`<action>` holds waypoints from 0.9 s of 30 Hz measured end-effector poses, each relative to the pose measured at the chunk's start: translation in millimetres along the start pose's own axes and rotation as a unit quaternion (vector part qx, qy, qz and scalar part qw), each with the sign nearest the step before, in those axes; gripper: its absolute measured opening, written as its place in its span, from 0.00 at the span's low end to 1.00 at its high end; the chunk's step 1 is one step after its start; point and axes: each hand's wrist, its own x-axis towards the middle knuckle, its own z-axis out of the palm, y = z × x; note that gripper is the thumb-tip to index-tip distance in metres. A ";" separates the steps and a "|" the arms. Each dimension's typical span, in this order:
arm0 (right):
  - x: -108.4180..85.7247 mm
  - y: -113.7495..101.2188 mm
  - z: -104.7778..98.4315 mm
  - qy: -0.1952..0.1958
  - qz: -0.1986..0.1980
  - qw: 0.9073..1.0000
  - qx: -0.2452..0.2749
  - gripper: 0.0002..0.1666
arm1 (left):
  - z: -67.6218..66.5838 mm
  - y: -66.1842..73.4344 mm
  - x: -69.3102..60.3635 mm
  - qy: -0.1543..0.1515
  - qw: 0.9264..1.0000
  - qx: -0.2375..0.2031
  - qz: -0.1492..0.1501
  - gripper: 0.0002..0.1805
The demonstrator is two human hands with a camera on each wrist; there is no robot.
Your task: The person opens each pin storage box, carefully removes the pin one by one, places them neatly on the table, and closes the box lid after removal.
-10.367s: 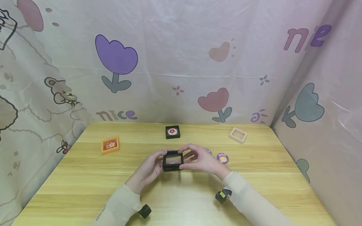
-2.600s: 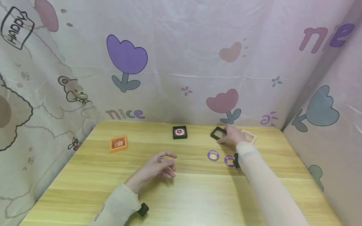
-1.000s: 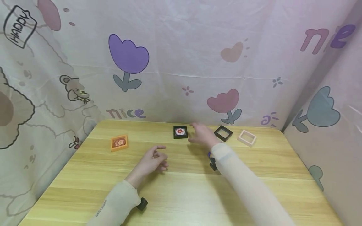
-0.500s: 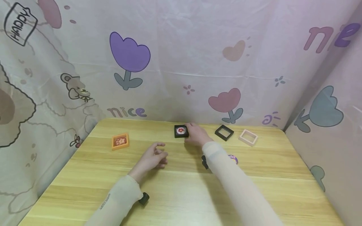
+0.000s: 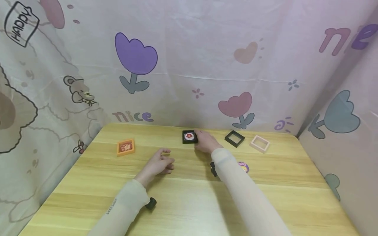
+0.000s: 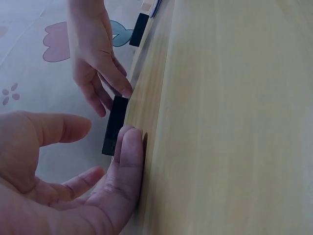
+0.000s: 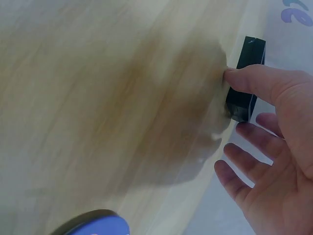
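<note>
A black square frame with a red flower picture (image 5: 189, 136) lies at the table's back, its dark side (image 6: 116, 127) also showing in the left wrist view. At its right end is my right hand (image 5: 205, 141), thumb across the front side and fingers toward the back, seeming to pinch it. In the right wrist view that hand (image 7: 279, 122) has its lower fingers loosely spread beside the frame (image 7: 247, 81). My left hand (image 5: 156, 164) hovers over the table with loosely bent fingers, holding nothing; the left wrist view shows that hand (image 6: 98, 191) up close.
An orange frame (image 5: 125, 147) lies at the left. An empty black frame (image 5: 234, 138) and a pale pink frame (image 5: 260, 144) lie at the back right. A round purple badge (image 5: 243, 167) shows beside my right sleeve. A patterned curtain (image 5: 183, 108) hangs behind the table.
The black frame held between both hands earlier now lies empty at the back right. My right hand has since moved left to the flower frame; my left hand has shifted slightly left.
</note>
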 end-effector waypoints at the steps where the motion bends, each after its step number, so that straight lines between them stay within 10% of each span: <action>1: 0.4 -0.2 0.2 0.000 0.002 1.000 0.000 0.51 | -0.6 -0.2 0.1 -0.003 1.000 0.003 0.000 0.30; 27: 10.2 -10.5 5.7 -0.003 -0.012 1.000 0.029 0.53 | -2.5 -2.1 -1.1 -0.022 1.000 0.019 0.007 0.31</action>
